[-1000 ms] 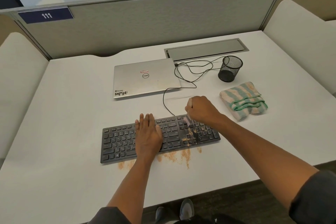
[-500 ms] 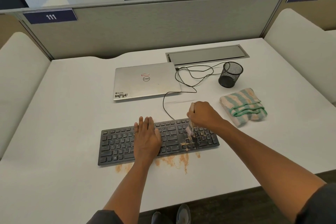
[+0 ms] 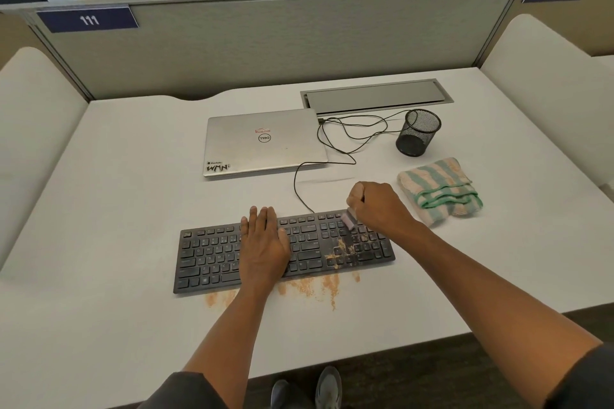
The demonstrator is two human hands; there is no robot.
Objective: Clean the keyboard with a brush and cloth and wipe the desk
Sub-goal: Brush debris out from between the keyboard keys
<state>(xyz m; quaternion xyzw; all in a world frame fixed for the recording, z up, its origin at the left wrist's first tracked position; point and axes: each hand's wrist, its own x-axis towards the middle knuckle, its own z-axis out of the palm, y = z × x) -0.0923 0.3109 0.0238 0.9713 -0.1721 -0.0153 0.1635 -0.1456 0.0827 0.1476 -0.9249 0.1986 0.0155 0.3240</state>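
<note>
A black keyboard (image 3: pixel 212 256) lies on the white desk (image 3: pixel 109 192). Tan crumbs (image 3: pixel 342 251) are scattered over its right keys and on the desk along its front edge. My left hand (image 3: pixel 264 244) rests flat on the middle of the keyboard with straight fingers. My right hand (image 3: pixel 377 207) grips a small brush (image 3: pixel 349 220), whose pale bristles sit at the upper right keys. A striped green and beige cloth (image 3: pixel 438 191) lies folded to the right of the keyboard.
A closed silver laptop (image 3: pixel 262 143) lies behind the keyboard, with a black cable (image 3: pixel 332 146) looping from it. A black mesh cup (image 3: pixel 418 136) stands behind the cloth. A grey cable hatch (image 3: pixel 375 97) sits at the back, under a grey partition.
My right hand has drawn the brush back from the crumb-covered keys to the keyboard's upper right edge. My left hand stays flat on the keys. The view shifted slightly.
</note>
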